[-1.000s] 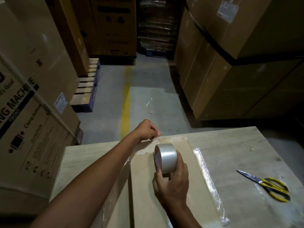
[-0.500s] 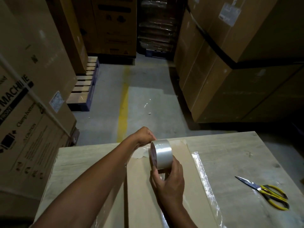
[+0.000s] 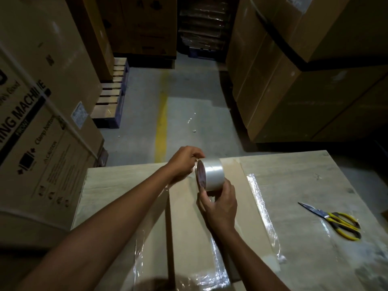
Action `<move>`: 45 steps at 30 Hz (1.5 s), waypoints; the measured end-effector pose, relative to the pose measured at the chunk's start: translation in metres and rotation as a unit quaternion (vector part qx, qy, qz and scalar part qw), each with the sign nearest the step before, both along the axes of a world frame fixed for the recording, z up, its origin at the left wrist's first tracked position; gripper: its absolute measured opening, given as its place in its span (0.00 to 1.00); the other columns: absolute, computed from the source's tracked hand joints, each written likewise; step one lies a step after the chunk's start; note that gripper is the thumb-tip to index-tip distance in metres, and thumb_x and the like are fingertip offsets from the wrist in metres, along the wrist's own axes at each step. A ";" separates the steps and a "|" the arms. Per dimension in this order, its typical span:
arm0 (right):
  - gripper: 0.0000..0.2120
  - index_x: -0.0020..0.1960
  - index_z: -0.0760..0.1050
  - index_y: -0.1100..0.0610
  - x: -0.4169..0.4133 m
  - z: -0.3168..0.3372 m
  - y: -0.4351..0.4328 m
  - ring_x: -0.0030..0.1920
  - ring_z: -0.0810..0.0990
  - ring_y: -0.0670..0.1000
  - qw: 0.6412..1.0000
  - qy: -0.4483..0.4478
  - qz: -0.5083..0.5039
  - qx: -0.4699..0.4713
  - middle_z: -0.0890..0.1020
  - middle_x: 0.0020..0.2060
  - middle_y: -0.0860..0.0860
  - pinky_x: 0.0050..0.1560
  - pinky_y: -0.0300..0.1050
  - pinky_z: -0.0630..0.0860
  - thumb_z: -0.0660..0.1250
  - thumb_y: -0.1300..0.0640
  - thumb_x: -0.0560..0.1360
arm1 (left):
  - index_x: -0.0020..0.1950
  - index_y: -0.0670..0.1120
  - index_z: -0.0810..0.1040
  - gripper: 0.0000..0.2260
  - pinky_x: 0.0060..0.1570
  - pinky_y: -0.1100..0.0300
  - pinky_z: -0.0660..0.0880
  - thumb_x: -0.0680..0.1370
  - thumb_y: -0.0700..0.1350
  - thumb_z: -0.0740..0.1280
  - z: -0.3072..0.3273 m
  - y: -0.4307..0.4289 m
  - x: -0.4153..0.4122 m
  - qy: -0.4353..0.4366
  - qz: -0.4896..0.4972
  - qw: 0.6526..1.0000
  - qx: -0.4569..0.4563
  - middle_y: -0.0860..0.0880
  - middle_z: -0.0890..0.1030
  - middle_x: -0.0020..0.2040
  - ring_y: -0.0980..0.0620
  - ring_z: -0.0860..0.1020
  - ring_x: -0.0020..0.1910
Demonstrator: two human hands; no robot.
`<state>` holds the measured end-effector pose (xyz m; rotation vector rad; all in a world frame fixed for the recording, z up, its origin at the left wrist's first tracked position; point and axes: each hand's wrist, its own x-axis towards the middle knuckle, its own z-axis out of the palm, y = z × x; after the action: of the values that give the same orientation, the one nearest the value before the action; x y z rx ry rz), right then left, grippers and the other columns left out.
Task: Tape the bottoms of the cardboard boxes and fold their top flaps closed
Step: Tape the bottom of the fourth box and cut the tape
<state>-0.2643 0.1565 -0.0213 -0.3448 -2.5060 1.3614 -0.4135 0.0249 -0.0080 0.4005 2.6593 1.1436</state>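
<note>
Your right hand (image 3: pixel 218 206) holds the roll of tape (image 3: pixel 211 174) on edge, fingers curled round its near side, over the flat cardboard box (image 3: pixel 189 217) lying on the table (image 3: pixel 294 185). Your left hand (image 3: pixel 184 162) pinches at the roll's far rim (whether it has the loose end is unclear). The scissors (image 3: pixel 333 220) lie well apart, to your right.

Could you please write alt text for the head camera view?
A person's right hand holds a roll of clear tape over a flat cardboard box; the left hand pinches its edge. Scissors lie on the table.
</note>
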 end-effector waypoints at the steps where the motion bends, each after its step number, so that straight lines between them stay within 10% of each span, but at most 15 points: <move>1: 0.18 0.53 0.71 0.48 0.000 0.002 0.000 0.43 0.78 0.44 1.000 -0.004 0.003 0.000 0.75 0.44 0.44 0.41 0.43 0.78 0.76 0.49 0.69 | 0.55 0.45 0.84 0.17 0.53 0.58 0.76 0.74 0.33 0.61 -0.003 -0.005 0.008 0.025 -0.010 1.000 -0.011 0.47 0.85 0.53 0.50 0.81 0.53; 9: 0.18 0.48 0.70 0.51 -0.012 0.012 0.004 0.43 0.77 0.49 0.999 -0.043 0.016 0.018 0.77 0.44 0.50 0.40 0.41 0.73 0.77 0.47 0.69 | 0.53 0.47 0.81 0.11 0.44 0.57 0.69 0.77 0.39 0.61 -0.007 -0.014 0.024 0.074 -0.025 0.993 -0.091 0.44 0.83 0.55 0.40 0.79 0.55; 19: 0.26 0.62 0.73 0.53 0.078 0.019 0.006 0.46 0.77 0.50 0.998 0.026 -0.031 0.045 0.74 0.47 0.43 0.42 0.45 0.76 0.76 0.46 0.69 | 0.73 0.54 0.72 0.18 0.67 0.53 0.70 0.83 0.46 0.57 -0.017 -0.012 0.031 0.115 -0.064 0.981 -0.143 0.52 0.75 0.71 0.48 0.73 0.69; 26: 0.30 0.66 0.68 0.48 0.083 0.015 0.000 0.50 0.77 0.46 1.000 0.003 -0.027 0.003 0.76 0.52 0.45 0.46 0.51 0.80 0.74 0.44 0.68 | 0.82 0.47 0.49 0.34 0.78 0.49 0.44 0.75 0.49 0.51 -0.008 -0.024 0.051 0.159 -0.216 0.932 -0.244 0.50 0.48 0.82 0.53 0.46 0.80; 45: 0.36 0.69 0.63 0.48 0.122 0.022 0.005 0.52 0.78 0.52 0.998 0.019 -0.053 0.033 0.73 0.55 0.44 0.45 0.51 0.81 0.70 0.39 0.65 | 0.79 0.50 0.62 0.29 0.78 0.51 0.48 0.76 0.48 0.47 -0.007 -0.013 0.047 0.104 -0.207 0.958 -0.167 0.53 0.58 0.80 0.55 0.54 0.79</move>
<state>-0.1421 0.1618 0.0005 -0.4271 -2.4586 1.2312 -0.3664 0.0123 -0.0148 0.9980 2.6833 0.5422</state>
